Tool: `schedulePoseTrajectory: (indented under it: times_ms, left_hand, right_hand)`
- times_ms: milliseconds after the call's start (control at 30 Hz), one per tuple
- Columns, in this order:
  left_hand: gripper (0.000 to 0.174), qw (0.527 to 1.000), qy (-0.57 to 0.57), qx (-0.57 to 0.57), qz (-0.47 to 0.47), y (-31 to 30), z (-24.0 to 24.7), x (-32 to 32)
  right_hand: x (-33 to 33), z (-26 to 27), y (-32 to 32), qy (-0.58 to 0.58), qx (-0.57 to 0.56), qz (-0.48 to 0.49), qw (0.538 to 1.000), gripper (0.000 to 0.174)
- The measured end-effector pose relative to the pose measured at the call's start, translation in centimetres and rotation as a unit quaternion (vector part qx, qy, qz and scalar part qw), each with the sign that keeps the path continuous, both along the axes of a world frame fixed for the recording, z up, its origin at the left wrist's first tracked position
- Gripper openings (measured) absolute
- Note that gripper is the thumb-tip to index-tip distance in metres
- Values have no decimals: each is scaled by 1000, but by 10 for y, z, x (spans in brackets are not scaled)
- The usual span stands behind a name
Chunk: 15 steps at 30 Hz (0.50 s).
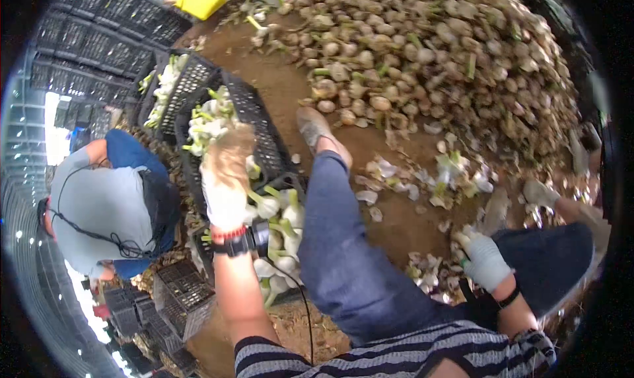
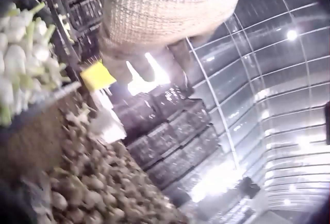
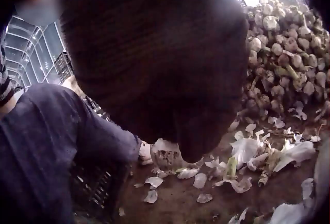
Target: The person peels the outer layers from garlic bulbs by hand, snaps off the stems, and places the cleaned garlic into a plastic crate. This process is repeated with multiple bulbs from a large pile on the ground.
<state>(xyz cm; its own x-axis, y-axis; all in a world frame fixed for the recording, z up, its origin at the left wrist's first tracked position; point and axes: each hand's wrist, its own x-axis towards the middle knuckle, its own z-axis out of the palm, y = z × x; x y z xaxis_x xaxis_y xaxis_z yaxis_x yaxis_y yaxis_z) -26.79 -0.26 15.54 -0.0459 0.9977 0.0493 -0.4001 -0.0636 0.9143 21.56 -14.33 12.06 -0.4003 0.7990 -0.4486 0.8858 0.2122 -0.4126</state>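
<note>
In the head view my gloved left hand (image 1: 228, 173), blurred, is over a black crate (image 1: 261, 117) of white trimmed garlic (image 1: 211, 117). The left wrist view shows that glove (image 2: 160, 23) with its fingers apart and nothing visible between them. My gloved right hand (image 1: 483, 259) is low beside my bent right knee, above scattered peelings. Its glove (image 3: 160, 64) looks dark in the right wrist view, and whether its fingers hold something cannot be made out. More garlic with green stems (image 1: 287, 223) lies in a crate under my left forearm.
A large heap of garlic bulbs (image 1: 422, 54) rises ahead and to the right. A person in a grey shirt (image 1: 105, 206) sits at the left, near stacked black crates (image 1: 105, 34). Papery skins (image 1: 389, 173) litter the brown ground. Something yellow (image 1: 201, 0) stands at the far end.
</note>
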Motion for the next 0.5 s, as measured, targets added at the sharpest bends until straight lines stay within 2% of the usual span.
schedulePoseTrajectory:
  times_ms: [33, 67, 100, 133, 167, 200, 267, 333, 367, 400, 433, 467, 500]
  left_hand:
    - [49, 989, 107, 15, -100, -15, 16, 29]
    - [46, 957, 209, 33, -201, -26, 31, 59]
    - [51, 888, 401, 98, -204, -33, 57, 95]
    - [57, 778, 574, 163, -196, -40, 78, 126]
    - [64, 740, 627, 186, -156, -42, 81, 146]
    - [64, 707, 654, 239, -124, -41, 88, 161]
    - [51, 857, 488, 125, -111, -46, 113, 191]
    - [37, 950, 296, 9, -95, -46, 131, 207]
    - [28, 974, 218, -30, -58, -47, 139, 219]
    - [33, 980, 188, -47, -47, -43, 134, 222]
    - [39, 977, 206, -26, -38, -42, 130, 229]
    - [46, 975, 222, -5, -29, -38, 124, 237]
    - [60, 964, 258, 66, -2, -31, 101, 246]
  right_hand:
    - [0, 3, -1, 6, 2, 9, 1000, 26]
    - [0, 7, -3, 12, 1, 15, 1000, 25]
    - [3, 8, -5, 5, 7, 34, 999, 25]
    - [5, 7, -8, 0, 10, 54, 998, 26]
    - [7, 8, -13, 17, 22, 43, 999, 26]
    - [9, 8, -15, 34, 39, 36, 998, 27]
    - [13, 5, -15, 39, 12, 18, 999, 29]
    - [11, 6, -12, 49, -10, 5, 999, 31]
    - [9, 7, -9, 97, -45, -28, 994, 33]
    - [7, 6, -6, 145, -82, -63, 984, 35]
    - [5, -2, 0, 183, -115, -123, 969, 37]
    - [2, -24, 12, 222, -72, -141, 962, 37]
    - [0, -45, 27, 258, -31, -158, 953, 37]
